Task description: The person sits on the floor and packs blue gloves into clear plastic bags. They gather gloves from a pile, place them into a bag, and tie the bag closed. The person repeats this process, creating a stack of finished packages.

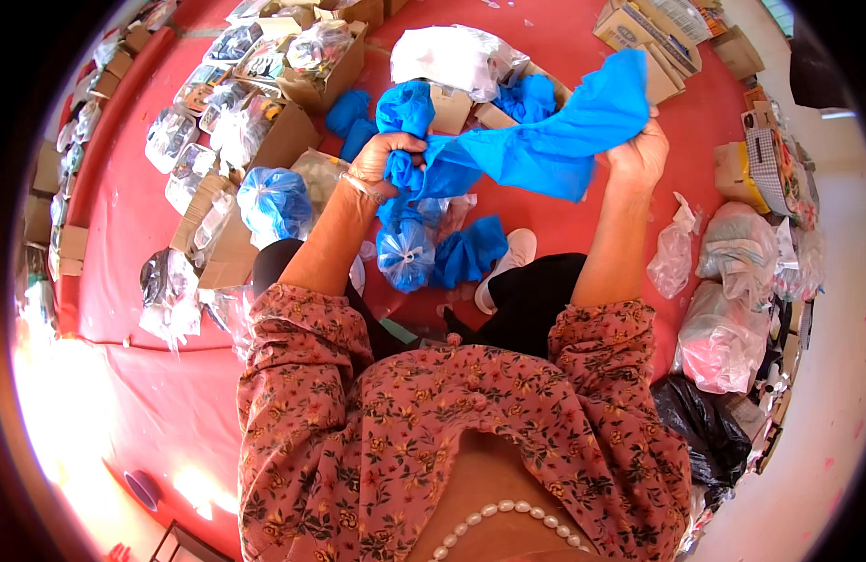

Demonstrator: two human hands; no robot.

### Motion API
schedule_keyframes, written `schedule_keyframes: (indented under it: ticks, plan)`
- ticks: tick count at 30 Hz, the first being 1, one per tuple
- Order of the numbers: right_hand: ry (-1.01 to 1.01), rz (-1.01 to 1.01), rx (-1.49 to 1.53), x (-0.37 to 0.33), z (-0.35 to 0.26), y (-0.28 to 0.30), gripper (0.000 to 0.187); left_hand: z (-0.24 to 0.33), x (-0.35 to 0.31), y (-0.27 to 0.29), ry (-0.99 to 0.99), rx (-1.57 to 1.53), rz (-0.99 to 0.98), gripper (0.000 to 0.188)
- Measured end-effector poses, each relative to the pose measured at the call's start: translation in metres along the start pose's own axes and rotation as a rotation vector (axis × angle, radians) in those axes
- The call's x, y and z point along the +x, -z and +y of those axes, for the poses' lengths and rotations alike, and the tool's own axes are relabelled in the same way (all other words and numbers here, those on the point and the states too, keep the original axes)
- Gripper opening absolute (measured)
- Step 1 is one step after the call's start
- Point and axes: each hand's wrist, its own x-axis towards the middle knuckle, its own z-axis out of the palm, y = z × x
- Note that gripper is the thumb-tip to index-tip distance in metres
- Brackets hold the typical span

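A long strip of bright blue cloth (517,150) stretches between my two hands. My left hand (384,161) is closed round its bunched end, where the fabric puffs out above and below the fist. My right hand (639,155) grips the wider end, raised to the right; some of those fingers are hidden behind the cloth. Below my left fist lies a clear plastic bag with blue contents (405,255). A crumpled blue cloth piece (470,251) lies beside that bag, near my shoe (510,267).
Open cardboard boxes (325,70) with bagged goods stand at the upper left on the red floor covering (124,234). A white bag (452,58) and more blue cloth (527,98) lie ahead. Filled plastic bags (728,328) and a black bag (700,436) line the right.
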Motion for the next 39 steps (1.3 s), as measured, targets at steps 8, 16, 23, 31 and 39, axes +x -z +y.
schedule_keyframes:
  ticks: [8, 16, 23, 31, 39]
  plan:
    - [0.548, 0.228, -1.009, 0.002, 0.056, -0.025, 0.021, 0.019, -0.023, -0.026, -0.007, 0.066, -0.092, 0.035]
    - [0.624, -0.053, -1.138, -0.001, 0.087, -0.042, 0.019, 0.017, -0.005, -0.008, -0.209, 0.366, 0.272, 0.023]
    - [0.112, -0.575, -1.544, -0.016, 0.115, -0.048, 0.027, 0.023, 0.000, -0.008, -0.079, -0.036, 0.295, 0.010]
    - [-0.756, -0.811, -1.776, -0.025, 0.152, -0.049, 0.013, 0.029, 0.005, 0.034, -0.182, -0.395, -0.165, 0.029]
    - [0.301, -0.155, -1.936, -0.016, 0.181, -0.037, 0.012, 0.030, -0.009, -0.007, -0.197, -0.322, -0.198, 0.016]
